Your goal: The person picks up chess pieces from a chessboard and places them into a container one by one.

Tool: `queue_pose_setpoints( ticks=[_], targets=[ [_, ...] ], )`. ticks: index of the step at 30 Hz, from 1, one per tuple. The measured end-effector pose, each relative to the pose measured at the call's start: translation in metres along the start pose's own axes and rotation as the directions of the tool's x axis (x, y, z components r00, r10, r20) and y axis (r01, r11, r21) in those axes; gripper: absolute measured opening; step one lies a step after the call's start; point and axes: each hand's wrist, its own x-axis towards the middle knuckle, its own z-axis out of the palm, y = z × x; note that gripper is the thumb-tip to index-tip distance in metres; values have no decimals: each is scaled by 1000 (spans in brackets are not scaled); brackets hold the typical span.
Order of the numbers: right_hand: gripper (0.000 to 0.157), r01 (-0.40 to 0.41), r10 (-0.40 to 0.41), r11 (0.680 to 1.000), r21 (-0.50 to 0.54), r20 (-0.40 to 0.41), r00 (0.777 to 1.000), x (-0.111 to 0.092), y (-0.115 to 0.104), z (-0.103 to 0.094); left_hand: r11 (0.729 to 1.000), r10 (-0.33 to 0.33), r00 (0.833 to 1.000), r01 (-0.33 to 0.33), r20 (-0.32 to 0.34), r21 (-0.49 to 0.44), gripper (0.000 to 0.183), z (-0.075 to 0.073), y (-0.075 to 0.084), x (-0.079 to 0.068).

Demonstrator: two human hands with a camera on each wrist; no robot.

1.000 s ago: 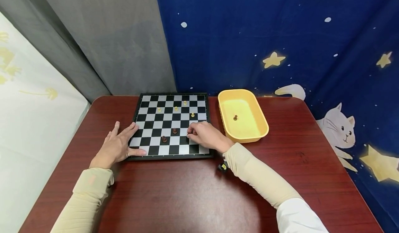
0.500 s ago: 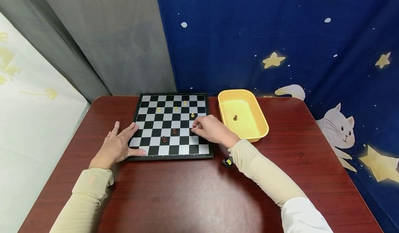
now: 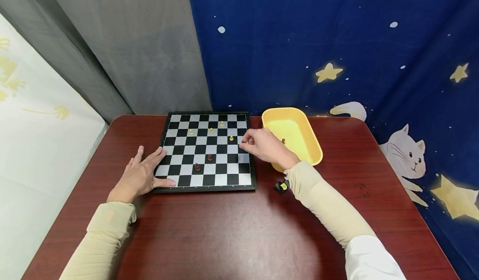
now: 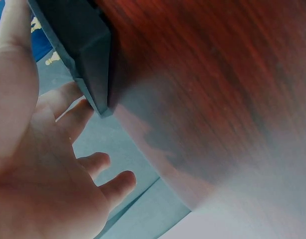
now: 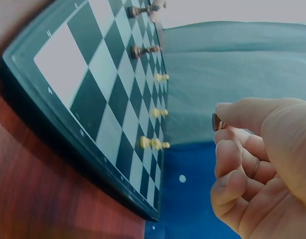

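My right hand (image 3: 263, 144) pinches a small dark brown chess piece (image 5: 216, 122) between thumb and index finger, over the right edge of the chessboard (image 3: 188, 160). Mostly the piece's base shows; the rest is hidden by the fingertips. At the board's left, my left hand (image 3: 139, 176) rests with fingers spread along the edge and thumb on the near corner. In the left wrist view, those fingers lie against the board's dark side (image 4: 93, 64). Two brown chess pieces, one (image 3: 210, 157) and another (image 3: 197, 167), stand on the near half. Several cream pawns (image 3: 211, 130) stand farther back.
A yellow plastic basket (image 3: 316, 149) stands right of the board, partly behind my right hand, with one brown chess piece (image 3: 283, 141) inside. The reddish-brown table (image 3: 209, 234) ends at curtains (image 3: 269, 55) behind and a white cloth (image 3: 45, 147) at left.
My right hand has lifted off the board's near right part and moved right and away from me, carrying the brown chess piece toward the basket. The left hand keeps its place.
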Motion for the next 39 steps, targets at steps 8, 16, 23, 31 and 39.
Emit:
queue_pose_setpoints(
  ticks=[8,16,23,31,39],
  targets=[
    [20,-73,76,995,72,-44,996,-6,13,-16,1000,2,1000,-2,1,0,124,1,-1,0],
    [24,-127,136,989,81,-111,985,-11,33,-30,1000,9,1000,-9,-11,9,123,4,0,-1],
    [22,-183,194,979,90,-142,971,-17,54,-43,1000,17,1000,-17,-13,9,123,4,1,-2],
    [23,-199,204,979,44,-157,966,-24,78,-50,1000,20,1000,-19,-18,15,123,3,0,-3],
    [22,-238,235,971,2,-176,956,-29,94,-53,1000,14,1000,-14,-25,14,122,2,0,-3]
  ],
)
